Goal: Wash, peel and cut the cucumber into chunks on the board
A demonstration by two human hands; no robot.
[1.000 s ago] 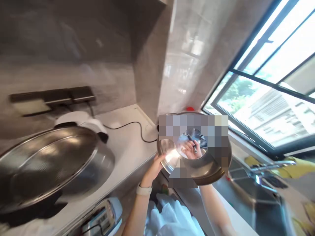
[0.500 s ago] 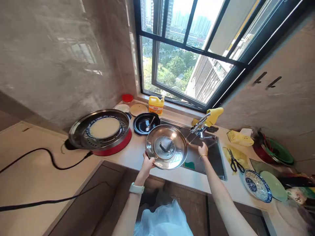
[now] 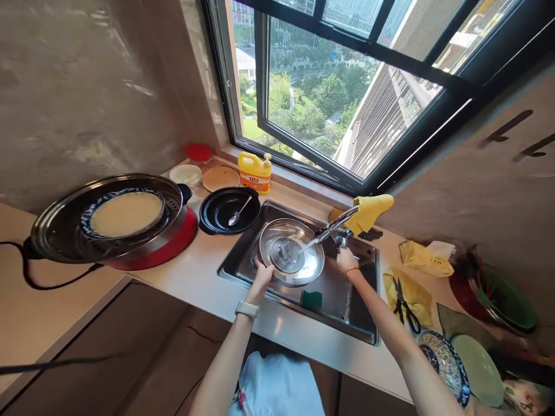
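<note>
1. Head view showed a person at a kitchen sink under a window.
2. The left hand was closed on the near rim of a shiny pot lid. The lid was held low over the sink bowl, turned so its knob faced up.
3. The right hand sat at the base of the tap. It looked wrapped around the tap handle, but the fingers were too small to see well, so I could not tell how tight the hold was.
4. A thin stream of water ran from the tap spout onto the lid. So the step looked like rinsing the lid.
5. The next move, I think, called for tipping and turning the lid under the water so every part got wet. The left hand would need to keep a firm hold, as a wet metal rim is slippery.
6. The lid filled much of the bowl's left half. Its far edge was near the sink wall, and the tap spout hung just above it, so there was little room to lift.
7. A green sponge lay in the sink, just beside the lid on the near side.
8. A black pan with a spoon sat just left of the sink. A yellow soap bottle stood behind it.
9. Scissors on a yellow cloth lay right of the sink, close to the right arm.
</note>
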